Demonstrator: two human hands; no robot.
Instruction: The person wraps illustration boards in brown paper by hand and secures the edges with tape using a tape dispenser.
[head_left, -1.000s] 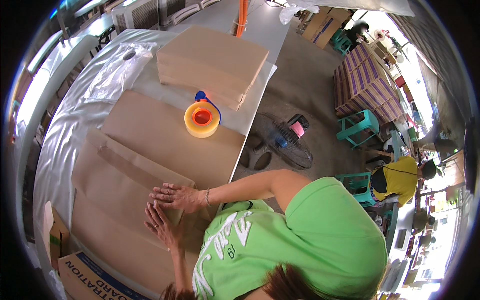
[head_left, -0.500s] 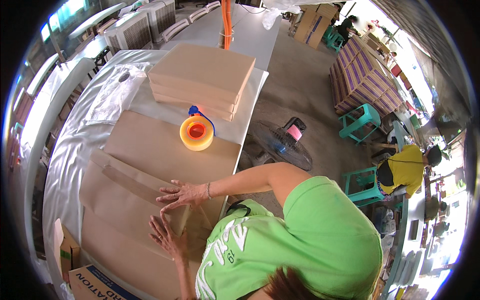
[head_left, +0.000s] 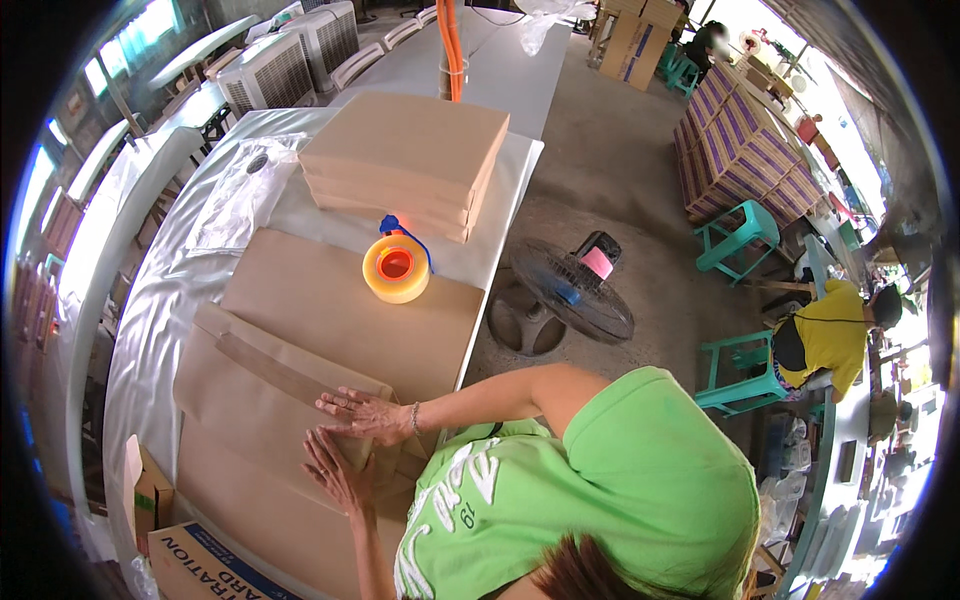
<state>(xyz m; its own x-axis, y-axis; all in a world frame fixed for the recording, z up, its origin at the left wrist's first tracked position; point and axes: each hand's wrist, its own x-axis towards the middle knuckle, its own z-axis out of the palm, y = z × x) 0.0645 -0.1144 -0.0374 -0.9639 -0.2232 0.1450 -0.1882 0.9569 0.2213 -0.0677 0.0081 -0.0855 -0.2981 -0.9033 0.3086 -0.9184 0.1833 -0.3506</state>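
Brown kraft paper [head_left: 270,450] lies over the table in front of me, with a folded paper piece [head_left: 230,375] on top that has a strip along its upper side. My right hand [head_left: 365,415], a bracelet at its wrist, rests flat on the folded paper near its right end. Just below it, my left hand [head_left: 340,472] lies on the paper too, fingers stretched out and their tips close to the right hand. Neither hand grips anything. Beyond them, a roll of clear yellowish tape [head_left: 382,285] with an orange core and a blue piece stands on more brown paper.
A stack of brown paper-wrapped packs [head_left: 405,145] sits at the table's far end, beside a clear plastic bag [head_left: 235,205]. A printed carton [head_left: 205,565] is at the lower left. Right of the table stand a fan [head_left: 570,290] and green stools [head_left: 740,235]; a person in yellow [head_left: 825,335] sits farther right.
My hands have drawn closer together on the paper; the left fingers have shifted up toward the right hand. The whole view has moved slightly, so the surroundings appear farther right.
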